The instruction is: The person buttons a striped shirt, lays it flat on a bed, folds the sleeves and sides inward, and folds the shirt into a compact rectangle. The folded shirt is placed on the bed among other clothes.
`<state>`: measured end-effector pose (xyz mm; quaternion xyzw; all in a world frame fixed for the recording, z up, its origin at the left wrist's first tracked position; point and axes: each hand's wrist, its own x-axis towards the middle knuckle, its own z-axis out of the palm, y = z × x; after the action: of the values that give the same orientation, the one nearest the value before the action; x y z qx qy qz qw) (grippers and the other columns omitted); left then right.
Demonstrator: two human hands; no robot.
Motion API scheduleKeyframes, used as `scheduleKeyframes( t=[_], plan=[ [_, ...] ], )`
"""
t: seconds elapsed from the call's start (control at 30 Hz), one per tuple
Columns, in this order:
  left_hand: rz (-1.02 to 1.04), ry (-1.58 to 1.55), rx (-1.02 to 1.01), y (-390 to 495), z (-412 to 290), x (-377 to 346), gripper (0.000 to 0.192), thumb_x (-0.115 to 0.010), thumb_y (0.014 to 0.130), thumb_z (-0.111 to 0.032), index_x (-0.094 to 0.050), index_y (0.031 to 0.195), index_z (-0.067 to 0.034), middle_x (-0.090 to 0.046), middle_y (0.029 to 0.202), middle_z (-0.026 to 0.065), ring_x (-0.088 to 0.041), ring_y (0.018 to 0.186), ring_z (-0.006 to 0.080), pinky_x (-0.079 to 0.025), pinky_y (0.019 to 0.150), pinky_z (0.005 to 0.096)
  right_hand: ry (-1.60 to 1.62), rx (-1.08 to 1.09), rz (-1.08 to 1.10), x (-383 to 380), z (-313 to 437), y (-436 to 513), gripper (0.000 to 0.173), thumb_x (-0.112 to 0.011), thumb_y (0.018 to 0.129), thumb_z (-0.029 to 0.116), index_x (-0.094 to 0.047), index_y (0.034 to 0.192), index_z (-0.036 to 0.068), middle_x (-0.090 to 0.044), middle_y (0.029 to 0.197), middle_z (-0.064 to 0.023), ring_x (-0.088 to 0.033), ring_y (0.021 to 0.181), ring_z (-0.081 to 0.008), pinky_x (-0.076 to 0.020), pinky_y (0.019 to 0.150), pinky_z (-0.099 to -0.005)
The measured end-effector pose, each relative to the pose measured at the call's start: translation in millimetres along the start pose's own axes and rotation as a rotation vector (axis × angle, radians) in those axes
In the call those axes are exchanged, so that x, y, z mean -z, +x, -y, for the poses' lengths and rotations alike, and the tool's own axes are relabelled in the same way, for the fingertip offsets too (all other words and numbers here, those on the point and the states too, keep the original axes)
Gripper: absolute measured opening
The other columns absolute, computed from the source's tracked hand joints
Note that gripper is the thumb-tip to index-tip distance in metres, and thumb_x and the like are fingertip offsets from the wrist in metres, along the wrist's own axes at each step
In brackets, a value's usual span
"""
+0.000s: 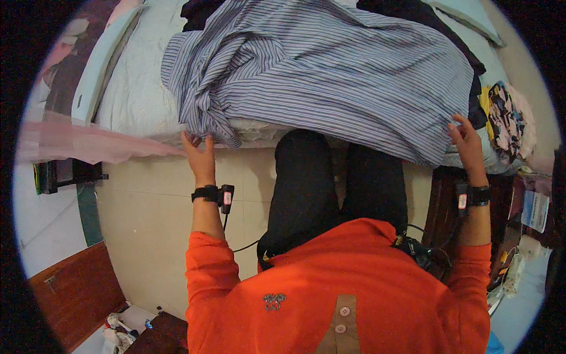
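Note:
A blue-and-white striped shirt (345,84) lies spread over a bed, smooth towards the right and bunched into folds at the left. Its lower edge hangs over the near side of the mattress. At the bunched lower left corner, my left hand (199,155) touches or nearly touches the cloth, fingers apart. My right hand (466,139) is at the shirt's lower right corner, fingers bent around its edge; whether they pinch the cloth is hard to tell. Dark cloth (475,101) shows from under the shirt's right side and upper edge.
The bed has a pale sheet (132,88). A pink net (88,141) hangs at the left. Patterned and yellow cloths (508,124) lie bunched on the right. Dark wooden furniture (446,199) stands below the bed's right end. My knees are against the bed's near side.

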<state>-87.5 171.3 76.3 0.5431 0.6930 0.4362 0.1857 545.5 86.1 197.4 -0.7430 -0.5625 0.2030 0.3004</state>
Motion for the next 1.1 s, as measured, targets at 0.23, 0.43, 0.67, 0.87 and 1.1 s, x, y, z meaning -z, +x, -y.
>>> scheduleKeyframes(
  t=[0.23, 0.43, 0.67, 0.87, 1.1],
  plan=[
    [0.081, 0.112, 0.177, 19.6, -31.3, 26.7, 0.034, -0.066, 0.083, -0.026, -0.061, 0.103, 0.002, -0.061, 0.092, 0.0086, -0.056, 0.084, 0.0162, -0.045, 0.074, 0.0293, 0.096, 0.095, 0.256, -27.8, 76.0, -3.9, 0.025, -0.059, 0.089, 0.018, -0.059, 0.110, 0.004, -0.061, 0.078, -0.0034, -0.055, 0.069, -0.0086, -0.0450, 0.061, -0.0234],
    [0.372, -0.793, 0.194, -46.9, -192.4, 26.1, 0.026, -0.061, 0.089, -0.020, -0.060, 0.106, -0.001, -0.063, 0.094, 0.0014, -0.056, 0.083, 0.0082, -0.044, 0.074, 0.0231, 0.696, -0.043, 0.821, -81.3, 177.8, -28.8, 0.046, -0.049, 0.095, 0.035, -0.044, 0.130, 0.006, -0.059, 0.112, -0.0109, -0.059, 0.100, -0.0167, -0.0490, 0.081, -0.0294],
    [0.776, -1.121, 0.060, -94.3, -275.6, -30.4, 0.031, -0.055, 0.093, -0.017, -0.052, 0.119, -0.001, -0.060, 0.108, 0.0044, -0.056, 0.096, 0.0121, -0.045, 0.086, 0.0271, 1.285, -0.439, 0.874, -119.0, 222.4, -44.5, 0.046, -0.052, 0.093, 0.037, -0.047, 0.126, 0.004, -0.061, 0.111, -0.0078, -0.060, 0.096, -0.0158, -0.0494, 0.083, -0.0304],
    [0.999, -0.809, -0.052, -69.0, -235.5, -36.1, 0.032, -0.054, 0.094, -0.025, -0.053, 0.118, -0.004, -0.061, 0.111, 0.0072, -0.058, 0.100, 0.0160, -0.045, 0.086, 0.0285, 1.077, -0.463, 0.645, -83.7, 172.8, -7.9, 0.037, -0.056, 0.091, 0.027, -0.053, 0.120, 0.004, -0.063, 0.109, -0.0087, -0.063, 0.092, -0.0161, -0.0528, 0.076, -0.0301],
    [0.199, -0.707, 0.412, 18.7, -128.1, -34.9, 0.046, -0.061, 0.088, -0.037, -0.050, 0.116, -0.002, -0.055, 0.120, 0.0116, -0.057, 0.105, 0.0225, -0.047, 0.082, 0.0331, 1.088, -0.904, 0.417, -65.9, 54.2, 29.3, 0.044, -0.052, 0.093, 0.038, -0.056, 0.115, -0.001, -0.063, 0.104, -0.0102, -0.063, 0.087, -0.0211, -0.0539, 0.077, -0.0341]
  ],
)
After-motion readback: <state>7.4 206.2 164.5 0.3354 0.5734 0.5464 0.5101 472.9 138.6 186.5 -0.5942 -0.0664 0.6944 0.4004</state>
